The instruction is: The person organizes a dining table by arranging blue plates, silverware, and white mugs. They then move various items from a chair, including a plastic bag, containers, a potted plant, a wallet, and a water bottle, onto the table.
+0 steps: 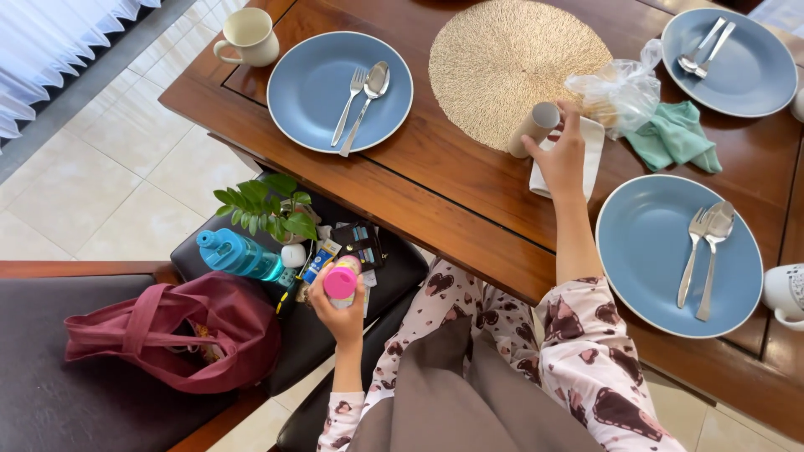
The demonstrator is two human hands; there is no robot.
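A dark reddish wooden dining table (469, 205) with a raised border strip fills the upper right, its polished top catching soft daylight. Below and to the left lies a floor of pale cream tiles (126, 180) with thin grout lines, and a white sheer curtain (50, 42) hangs along the upper left edge above a dark grey strip of floor. At the lower left stand chairs with black padded seats (75, 393) set in reddish wooden frames, one drawn close to the table's edge
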